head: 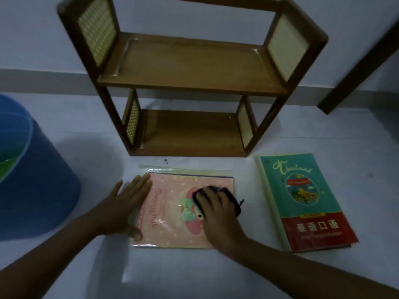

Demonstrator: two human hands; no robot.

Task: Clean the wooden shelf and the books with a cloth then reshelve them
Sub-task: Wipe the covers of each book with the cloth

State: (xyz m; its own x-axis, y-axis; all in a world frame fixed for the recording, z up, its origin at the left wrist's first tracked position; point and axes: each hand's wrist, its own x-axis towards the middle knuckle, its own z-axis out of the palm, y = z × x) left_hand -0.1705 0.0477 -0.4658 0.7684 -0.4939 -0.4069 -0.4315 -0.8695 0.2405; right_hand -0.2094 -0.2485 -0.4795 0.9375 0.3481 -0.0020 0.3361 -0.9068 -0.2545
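A small wooden shelf (190, 83) with two bare boards and woven side panels stands on the pale floor against the wall. In front of it lies a pink book (172, 231) in a clear plastic cover, flat on the floor. My left hand (125, 206) rests flat with spread fingers on the book's left edge. My right hand (218, 214) presses a dark blue cloth (234, 200) onto the middle of the pink cover. To the right lies a green and red Thailand book (302, 201), on top of at least one other book.
A large blue bucket (36, 190) stands at the left edge, close to my left forearm. A dark wooden leg (356, 70) slants down at the upper right. Bare pale floor lies in front of the books.
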